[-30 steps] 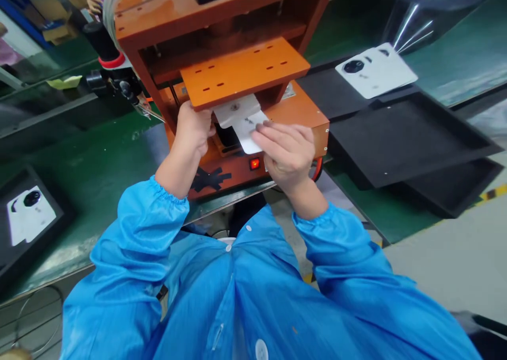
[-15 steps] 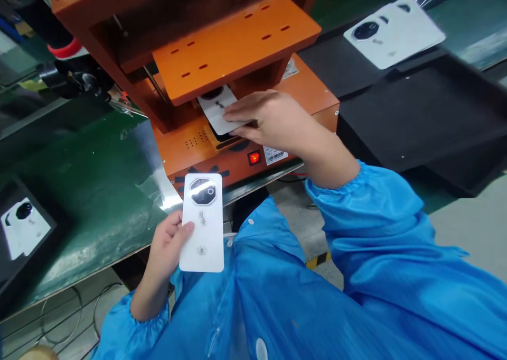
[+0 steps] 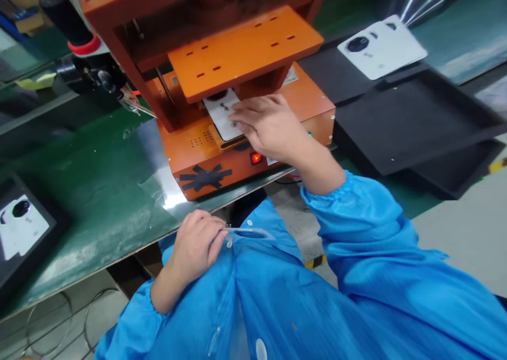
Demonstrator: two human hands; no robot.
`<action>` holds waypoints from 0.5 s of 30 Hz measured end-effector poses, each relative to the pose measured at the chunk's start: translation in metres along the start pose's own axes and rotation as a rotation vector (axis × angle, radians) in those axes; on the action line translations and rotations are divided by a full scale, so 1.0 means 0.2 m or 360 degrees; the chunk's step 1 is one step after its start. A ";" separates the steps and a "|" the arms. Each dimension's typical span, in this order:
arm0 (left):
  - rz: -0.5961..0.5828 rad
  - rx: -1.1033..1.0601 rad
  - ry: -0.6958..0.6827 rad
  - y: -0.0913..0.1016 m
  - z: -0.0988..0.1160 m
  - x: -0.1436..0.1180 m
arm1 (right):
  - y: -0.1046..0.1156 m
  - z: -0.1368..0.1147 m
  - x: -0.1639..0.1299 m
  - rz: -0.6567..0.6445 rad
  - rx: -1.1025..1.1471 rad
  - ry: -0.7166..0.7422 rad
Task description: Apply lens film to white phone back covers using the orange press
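Since half a second ago the left hand has turned the white rectangular phone back cover from face-up to edge-on, so only its thin pale edge shows now, held in closed fingers close to the blue smock at the near edge of the green bench. The right hand has stayed at the orange press fixture, fingers laid flat and together on a second white back cover that sits in the fixture's nest, partly under the orange slotted upper plate. Whether those fingers grip that cover or only press on it I cannot tell. A red lit switch glows on the fixture's front face, just below the right hand.

To the left, a black tray carries another white cover with a dark round camera ring. To the right, beyond the fixture, lie stacked black foam trays, and farther back one more white cover rests on a black tray.
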State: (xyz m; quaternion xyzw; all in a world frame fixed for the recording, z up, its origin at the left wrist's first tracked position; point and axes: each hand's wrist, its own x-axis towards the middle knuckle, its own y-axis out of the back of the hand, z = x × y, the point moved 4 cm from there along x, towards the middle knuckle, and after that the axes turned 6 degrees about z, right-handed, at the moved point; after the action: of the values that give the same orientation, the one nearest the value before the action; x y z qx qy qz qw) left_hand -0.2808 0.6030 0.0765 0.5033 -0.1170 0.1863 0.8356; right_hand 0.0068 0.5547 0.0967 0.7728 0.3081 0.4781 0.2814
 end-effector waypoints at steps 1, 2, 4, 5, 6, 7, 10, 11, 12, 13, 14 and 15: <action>0.0096 0.0070 -0.0048 -0.01 0.00 0.01 | 0.02 0.00 -0.05 0.0127 0.0020 -0.0014; 0.0187 0.0167 -0.0067 -0.02 -0.01 0.02 | 0.04 0.00 -0.12 0.0303 0.0036 -0.0054; 0.0296 0.0409 -0.0056 -0.03 -0.03 0.04 | 0.08 0.03 -0.31 0.0740 0.0018 -0.0203; 0.0295 0.0515 -0.0046 -0.05 -0.04 0.05 | 0.10 0.06 -0.43 0.0945 -0.0044 -0.0296; 0.0272 0.0595 -0.0040 -0.06 -0.06 0.05 | 0.11 0.08 -0.53 0.1086 -0.0163 -0.0379; 0.0246 0.0645 -0.0035 -0.07 -0.07 0.06 | 0.11 0.11 -0.63 0.1141 -0.0311 -0.0438; 0.0257 0.0662 -0.0034 -0.08 -0.10 0.06 | 0.08 0.19 -0.79 0.0942 -0.0630 -0.0521; 0.0272 0.0655 -0.0045 -0.08 -0.11 0.06 | 0.07 0.21 -0.82 0.0844 -0.0662 -0.0535; 0.0285 0.0648 -0.0074 -0.08 -0.12 0.06 | 0.07 0.22 -0.82 0.0767 -0.0670 -0.0537; 0.0298 0.0647 -0.0110 -0.08 -0.12 0.06 | 0.07 0.23 -0.82 0.0724 -0.0667 -0.0532; 0.0305 0.0651 -0.0141 -0.08 -0.12 0.06 | 0.07 0.23 -0.81 0.0709 -0.0661 -0.0515; 0.0318 0.0657 -0.0157 -0.08 -0.12 0.06 | 0.07 0.23 -0.80 0.0710 -0.0653 -0.0489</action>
State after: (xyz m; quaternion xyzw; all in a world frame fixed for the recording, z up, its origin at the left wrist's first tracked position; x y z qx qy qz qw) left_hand -0.2621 0.6198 0.0563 0.6580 -0.1662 0.2632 0.6857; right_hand -0.0045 0.4197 -0.0008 0.8115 -0.0172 0.4580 0.3626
